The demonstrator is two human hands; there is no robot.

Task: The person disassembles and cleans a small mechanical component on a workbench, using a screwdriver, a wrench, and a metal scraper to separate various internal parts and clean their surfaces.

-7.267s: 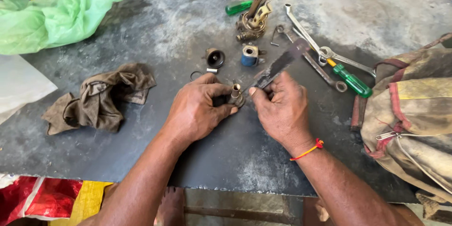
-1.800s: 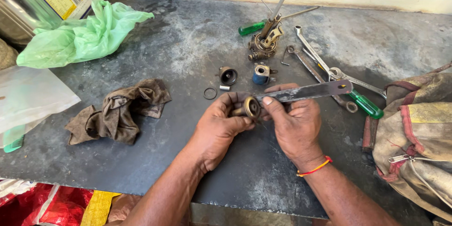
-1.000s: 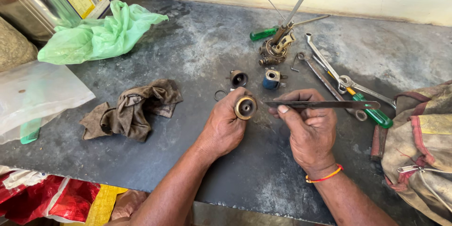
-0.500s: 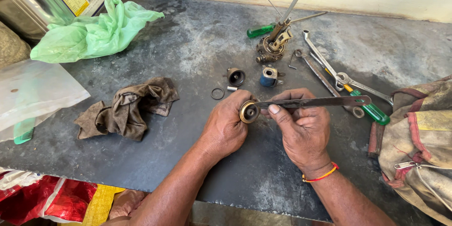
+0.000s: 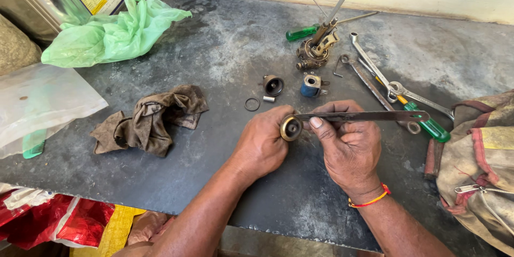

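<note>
worktop (image 5: pixel 160 193): dark grey slab, matte, scuffed with pale dusty patches.

left hand (image 5: pixel 262 144): grip closed on a small round brass-coloured fitting (image 5: pixel 291 128), ring-shaped with a dark hollow centre, dull and tarnished. fingers curl round its left side; the open face points toward the camera. fitting is held above the worktop, between the two hands.

right hand (image 5: pixel 348 147): grip clamped on a flat metal strip (image 5: pixel 369 116), thin, straight, dark steel, running level from the fitting out to the right. thumb presses on its near end, just beside the fitting; strip end touches or nearly touches the fitting, cannot tell which. red-and-orange thread band (image 5: pixel 369 200) on the right wrist.

on the worktop beyond the hands: thin dark o-ring (image 5: pixel 252 104), lying flat; black cup-shaped part (image 5: pixel 273 84); small blue cylindrical part (image 5: pixel 311 85) with a metal top; greasy brass valve assembly (image 5: pixel 316 51) with a thin rod rising from it; green-handled screwdriver (image 5: pixel 301 33) just behind it. to the right, bright steel spanners (image 5: pixel 375 67) and a second green-handled screwdriver (image 5: pixel 425 123), partly under the strip.

left of the hands: crumpled brown rag (image 5: pixel 152 120), oily, soft folds. further back, green plastic bag (image 5: pixel 107 35), thin and wrinkled. clear plastic bag (image 5: pixel 43 101) at the left edge. worn cloth bag (image 5: pixel 476 166) with a zip at the right edge.
</note>
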